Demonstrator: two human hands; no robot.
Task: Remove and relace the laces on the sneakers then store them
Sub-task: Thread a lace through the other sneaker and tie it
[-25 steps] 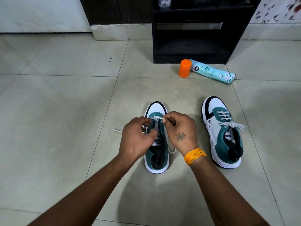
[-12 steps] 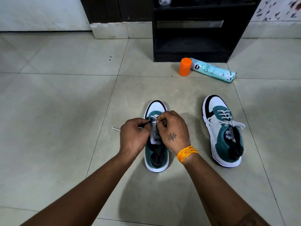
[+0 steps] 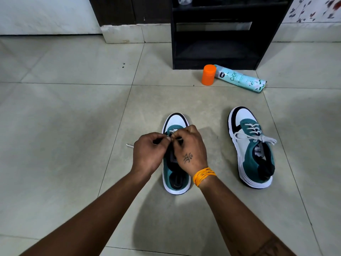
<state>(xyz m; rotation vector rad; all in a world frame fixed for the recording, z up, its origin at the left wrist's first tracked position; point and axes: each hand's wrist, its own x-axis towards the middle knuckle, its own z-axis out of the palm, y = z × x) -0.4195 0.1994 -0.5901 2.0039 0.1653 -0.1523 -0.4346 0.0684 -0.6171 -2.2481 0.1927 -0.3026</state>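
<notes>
Sneakers, a teal, white and black low-top pair, stand toes away from the viewer on the pale grey tiled floor (image 3: 64, 126), well apart from each other. Behind them the black wooden shelf unit (image 3: 217, 43) stands against the wall, with a light blue spray can (image 3: 239, 78) lying on its side just in front of its base and an orange plastic cap (image 3: 208, 74) upright at the can's near end. Right-side sneaker (image 3: 252, 150): fully laced, its white lace tied in a bow over the tongue. Left-side sneaker (image 3: 175, 174): centre of view, tongue exposed, only the lowest eyelets threaded with the white shoelace (image 3: 172, 130); one free end of that lace lies on the floor to the left of the shoe, its tip just showing past the knuckles. Left hand (image 3: 149, 154) and right hand (image 3: 190, 148) meet over the forefoot of this sneaker, fingers curled, each pinching the lace near the eyelets; the exact eyelet being worked is hidden by the fingers, though it appears to be on the left row. An orange thread band (image 3: 203, 175) circles the right wrist, and a small dark tattoo marks the back of that hand
</notes>
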